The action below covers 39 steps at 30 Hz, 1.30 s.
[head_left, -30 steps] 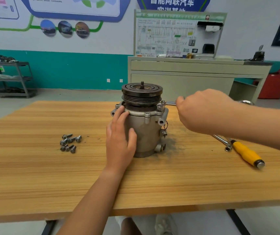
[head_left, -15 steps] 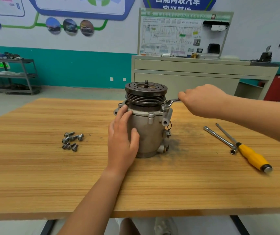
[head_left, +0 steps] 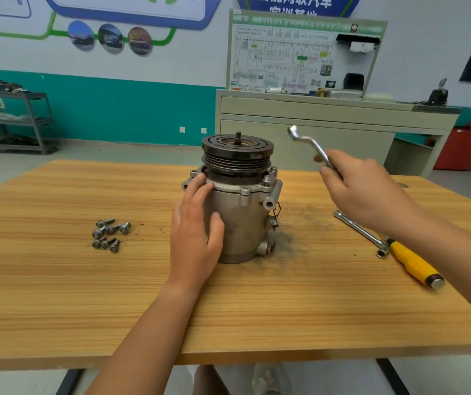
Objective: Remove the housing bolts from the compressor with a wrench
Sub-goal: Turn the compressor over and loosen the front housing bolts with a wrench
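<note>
The compressor (head_left: 242,223) stands upright near the middle of the table (head_left: 57,295), pulley on top. The left hand (head_left: 194,229) lies flat against its housing, fingers straight, bracing it. The right hand (head_left: 362,189) grips the wrench (head_left: 308,142) by its shank, ring end raised in the air, clear of the pulley. Two housing bolts (head_left: 266,179) sit in the flange on the right side; I'd say the ring should seat fully over a head before any pull, the left hand pressing so the body cannot twist. The pulley rim overhangs the flange, so the swing looks tight. Loose bolts (head_left: 110,233) lie toward the left edge; a socket spanner (head_left: 356,230) and a yellow-handled screwdriver (head_left: 412,263) lie near the right edge
</note>
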Each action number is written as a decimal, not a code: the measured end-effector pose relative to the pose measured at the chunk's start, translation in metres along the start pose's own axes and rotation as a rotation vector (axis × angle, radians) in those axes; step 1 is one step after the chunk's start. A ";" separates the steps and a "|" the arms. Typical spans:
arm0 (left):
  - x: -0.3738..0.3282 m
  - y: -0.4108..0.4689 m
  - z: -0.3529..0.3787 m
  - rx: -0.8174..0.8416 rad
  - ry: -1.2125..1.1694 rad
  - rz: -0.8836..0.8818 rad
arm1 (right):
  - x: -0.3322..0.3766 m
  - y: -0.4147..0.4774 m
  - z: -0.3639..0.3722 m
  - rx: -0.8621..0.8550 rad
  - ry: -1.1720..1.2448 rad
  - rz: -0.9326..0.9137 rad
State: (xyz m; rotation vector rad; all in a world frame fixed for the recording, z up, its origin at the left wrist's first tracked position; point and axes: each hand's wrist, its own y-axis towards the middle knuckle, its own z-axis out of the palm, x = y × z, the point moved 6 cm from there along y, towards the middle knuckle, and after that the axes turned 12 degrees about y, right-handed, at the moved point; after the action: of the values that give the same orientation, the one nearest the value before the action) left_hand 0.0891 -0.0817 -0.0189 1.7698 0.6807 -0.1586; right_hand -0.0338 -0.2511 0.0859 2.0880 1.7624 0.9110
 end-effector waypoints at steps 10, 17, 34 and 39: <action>0.001 -0.001 -0.001 0.011 0.001 0.007 | 0.020 0.000 0.014 0.259 -0.529 -0.009; -0.001 -0.001 -0.001 0.006 -0.003 -0.016 | 0.044 0.006 0.015 0.365 -0.885 -0.266; -0.002 -0.001 -0.001 0.016 -0.005 -0.020 | 0.007 0.067 0.060 0.092 -0.583 -0.320; -0.001 -0.001 -0.001 0.014 -0.003 -0.020 | -0.008 0.053 0.037 -0.134 -0.243 -0.147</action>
State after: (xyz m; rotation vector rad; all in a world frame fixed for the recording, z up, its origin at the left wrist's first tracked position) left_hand 0.0878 -0.0810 -0.0193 1.7759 0.6962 -0.1800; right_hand 0.0301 -0.2635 0.0858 1.8691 1.6554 0.6821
